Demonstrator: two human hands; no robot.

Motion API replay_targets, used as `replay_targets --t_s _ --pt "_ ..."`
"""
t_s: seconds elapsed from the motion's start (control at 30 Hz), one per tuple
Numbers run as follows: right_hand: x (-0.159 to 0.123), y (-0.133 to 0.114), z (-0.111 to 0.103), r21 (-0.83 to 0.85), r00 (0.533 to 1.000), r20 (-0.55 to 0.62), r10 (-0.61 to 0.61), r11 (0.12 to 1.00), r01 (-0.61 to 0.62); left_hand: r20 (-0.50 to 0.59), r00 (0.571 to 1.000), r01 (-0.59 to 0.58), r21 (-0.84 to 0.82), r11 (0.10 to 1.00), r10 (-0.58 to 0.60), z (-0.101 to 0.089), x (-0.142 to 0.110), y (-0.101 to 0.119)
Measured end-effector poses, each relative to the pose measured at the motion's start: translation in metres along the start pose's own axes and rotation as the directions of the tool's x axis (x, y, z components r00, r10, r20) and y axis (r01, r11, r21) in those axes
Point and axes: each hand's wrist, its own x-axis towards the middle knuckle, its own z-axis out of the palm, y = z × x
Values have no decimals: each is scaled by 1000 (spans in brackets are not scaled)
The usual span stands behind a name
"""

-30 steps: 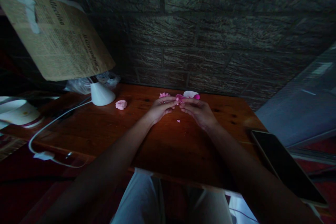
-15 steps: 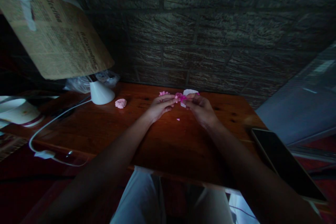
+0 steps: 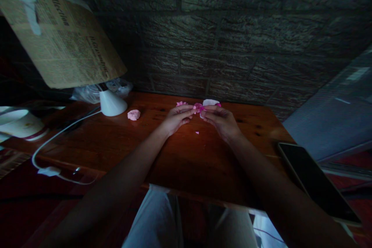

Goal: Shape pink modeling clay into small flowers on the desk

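Near the back of the wooden table, my left hand pinches a small pink flower between thumb and fingertips. My right hand meets it from the other side, its fingers closed on the flower's magenta edge. Whether that edge is a separate petal I cannot tell. A pink ruffled piece lies behind my left hand. Beyond my right fingers is a white sheet with a magenta piece at its right end, partly hidden. One tiny pink scrap rests on the wood between my wrists.
A pale pink crumpled clump sits left of my hands, beside the white lamp base and its newsprint shade. A white cup stands far left. A dark phone-like slab lies on the right. The stone wall borders the back.
My right hand's fingers shifted about the flower, drawing slightly back and then closing in again. My left hand kept its pinch almost still. Things on the table stayed put.
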Motion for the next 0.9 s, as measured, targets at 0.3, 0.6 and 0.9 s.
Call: replay_targets --t_s 0.3,0.6,0.9 --pt "2 1 1 -89 996 60 -62 994 67 -4 1000 1 25 1000 -1 0 0 -1" --pt "0 2 -1 -60 999 32 -6 998 8 19 1000 -12 1 1000 12 1 -1 1" --pt "-2 -2 2 -89 998 53 -16 996 21 9 1000 -2 10 1000 2 0 -1 0"
